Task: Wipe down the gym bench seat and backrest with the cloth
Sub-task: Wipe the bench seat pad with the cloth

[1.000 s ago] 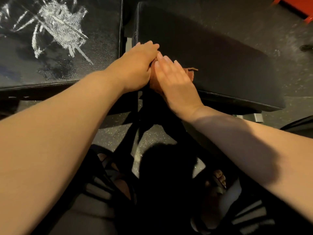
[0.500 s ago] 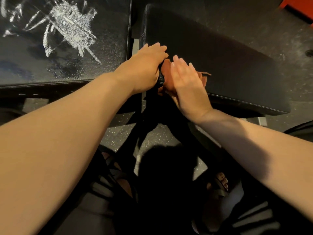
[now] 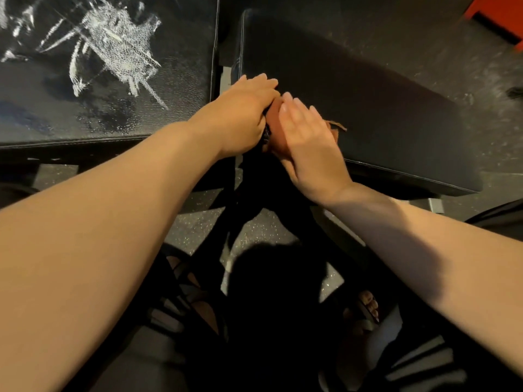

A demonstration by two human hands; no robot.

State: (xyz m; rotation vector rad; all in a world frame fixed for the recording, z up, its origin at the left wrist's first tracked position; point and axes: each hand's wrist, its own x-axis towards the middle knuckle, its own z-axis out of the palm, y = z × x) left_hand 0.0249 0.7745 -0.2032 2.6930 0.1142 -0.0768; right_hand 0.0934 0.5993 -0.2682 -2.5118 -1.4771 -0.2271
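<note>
The bench has two black pads. The left pad point(image 3: 175, 108) is cracked, with white worn patches. The right pad point(image 3: 382, 103) is smooth and dark. A brown cloth point(image 3: 274, 120) lies on the near left corner of the right pad, mostly covered. My right hand point(image 3: 308, 142) presses flat on the cloth with straight fingers. My left hand point(image 3: 240, 114) rests on the same corner beside it, fingers extended over the pad's edge, its thumb next to the cloth. A cloth tip point(image 3: 338, 127) pokes out to the right of my right hand.
A narrow gap with a metal frame piece point(image 3: 225, 77) separates the two pads. Dark speckled rubber floor point(image 3: 254, 230) lies below the bench. My sandalled feet point(image 3: 365, 309) stand near the bottom. A red object point(image 3: 498, 15) sits on the floor at the top right.
My right hand slid the cloth slightly right along the pad's front edge, then drew back toward the left hand. Less cloth shows between the hands now. The left hand stayed on the corner.
</note>
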